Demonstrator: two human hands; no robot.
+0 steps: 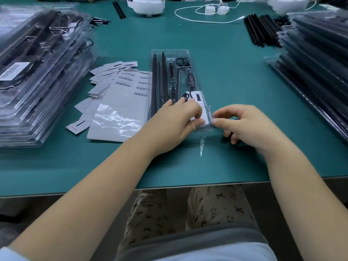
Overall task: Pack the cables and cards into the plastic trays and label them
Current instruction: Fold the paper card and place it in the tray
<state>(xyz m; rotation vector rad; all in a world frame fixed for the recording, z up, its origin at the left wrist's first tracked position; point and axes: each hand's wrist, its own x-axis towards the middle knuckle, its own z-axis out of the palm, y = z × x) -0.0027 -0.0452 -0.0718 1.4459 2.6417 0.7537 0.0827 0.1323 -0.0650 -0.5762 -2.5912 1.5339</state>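
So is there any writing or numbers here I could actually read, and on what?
Nothing reads with certainty.
Black tag in the middle tray: pale characters, too blurred to read.
Label sheet: barcodes with tiny print, unreadable.
Barcode label on the left stack of trays: unreadable.
White cards: faint print, red marks, illegible.
Card by the left hand: a black bar, no readable text.

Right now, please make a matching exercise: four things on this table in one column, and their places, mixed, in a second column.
Things:
1. barcode label sheet
2. white cable
3. loose black sticks
4. open tray

Places:
A. far right, beside a tray stack
B. centre, under both hands
C. just left of the open tray
D. far edge, centre

Pairs: 1-C, 2-D, 3-A, 4-B
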